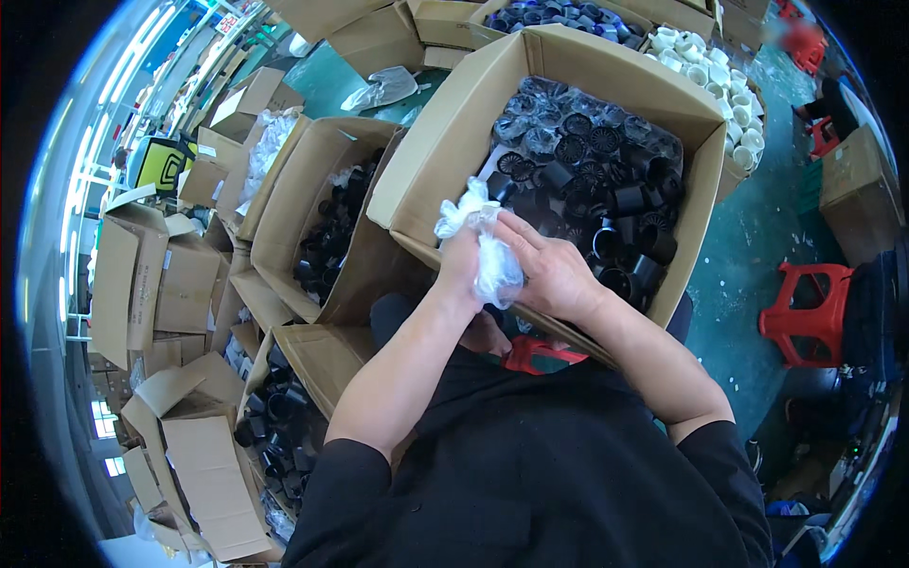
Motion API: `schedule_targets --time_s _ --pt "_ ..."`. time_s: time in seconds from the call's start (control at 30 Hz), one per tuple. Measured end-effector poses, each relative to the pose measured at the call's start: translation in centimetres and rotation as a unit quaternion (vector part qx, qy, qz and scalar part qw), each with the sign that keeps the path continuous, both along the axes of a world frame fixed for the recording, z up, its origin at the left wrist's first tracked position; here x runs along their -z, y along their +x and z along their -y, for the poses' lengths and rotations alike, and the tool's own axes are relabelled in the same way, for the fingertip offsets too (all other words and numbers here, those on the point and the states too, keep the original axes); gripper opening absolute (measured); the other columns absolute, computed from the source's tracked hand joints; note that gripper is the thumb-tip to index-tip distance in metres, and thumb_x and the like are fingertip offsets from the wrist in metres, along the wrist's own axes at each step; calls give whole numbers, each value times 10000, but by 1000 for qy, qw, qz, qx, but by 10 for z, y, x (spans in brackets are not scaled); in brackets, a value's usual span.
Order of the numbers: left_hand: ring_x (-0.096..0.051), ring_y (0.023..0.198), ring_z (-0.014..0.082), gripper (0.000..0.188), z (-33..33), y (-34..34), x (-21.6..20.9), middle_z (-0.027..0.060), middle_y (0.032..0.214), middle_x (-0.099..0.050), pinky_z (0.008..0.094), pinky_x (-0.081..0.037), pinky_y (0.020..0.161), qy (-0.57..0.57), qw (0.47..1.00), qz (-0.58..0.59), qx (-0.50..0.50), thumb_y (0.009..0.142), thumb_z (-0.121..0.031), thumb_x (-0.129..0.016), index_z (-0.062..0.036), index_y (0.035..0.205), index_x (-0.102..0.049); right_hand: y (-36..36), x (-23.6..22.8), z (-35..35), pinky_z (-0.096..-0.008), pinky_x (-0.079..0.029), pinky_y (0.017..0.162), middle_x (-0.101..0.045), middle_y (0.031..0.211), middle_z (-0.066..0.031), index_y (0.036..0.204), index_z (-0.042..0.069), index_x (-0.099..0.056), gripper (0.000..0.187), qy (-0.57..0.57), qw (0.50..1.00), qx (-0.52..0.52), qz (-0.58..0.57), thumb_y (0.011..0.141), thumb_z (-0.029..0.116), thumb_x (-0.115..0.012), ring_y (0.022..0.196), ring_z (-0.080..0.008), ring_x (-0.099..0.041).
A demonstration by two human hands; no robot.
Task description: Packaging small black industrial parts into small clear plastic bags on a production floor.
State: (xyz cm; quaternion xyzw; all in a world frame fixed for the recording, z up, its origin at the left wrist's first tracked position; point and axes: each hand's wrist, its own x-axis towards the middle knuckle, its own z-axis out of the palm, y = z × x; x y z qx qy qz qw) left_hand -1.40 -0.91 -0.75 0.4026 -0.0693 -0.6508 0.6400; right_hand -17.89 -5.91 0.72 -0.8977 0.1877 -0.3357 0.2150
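Note:
My left hand [460, 262] and my right hand [561, 276] are close together over the near left edge of a large open cardboard box [454, 142]. Between them is a crumpled clear plastic bag [499, 273], gripped by both hands, with its bunched top sticking up past the left fingers. Whether anything lies inside the bag, I cannot tell. Inside the box are many loose black plastic pipe fittings [630, 201] and round slotted black caps [571, 149]. Several pieces wrapped in clear plastic [540, 139] lie along the far side.
Left of me stand open cartons [289, 189] with more black fittings [275, 407]. A carton of white fittings [743, 114] is behind the box at right. Red stools [805, 312] stand on the green floor [724, 284]. A loose plastic bag [383, 88] lies farther off.

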Motion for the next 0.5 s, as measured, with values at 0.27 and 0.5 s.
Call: schedule_targets --time_s 0.27,0.5 --pt "-638 969 183 327 -8 3 -22 89 1075 -662 279 -515 833 15 934 288 212 1023 -247 -405 -66 1241 -569 3 -2 -9 -406 -541 624 -616 1309 -114 1307 69 -537 579 52 997 61 -16 782 214 -732 814 -323 -699" --pt "-615 970 179 341 -15 11 -37 90 1072 -659 261 -491 839 39 849 416 323 1007 -260 -436 -26 1206 -583 1 12 -3 -406 -529 592 -650 1145 -99 1188 79 -577 451 36 998 55 4 775 190 -717 736 -325 -673"
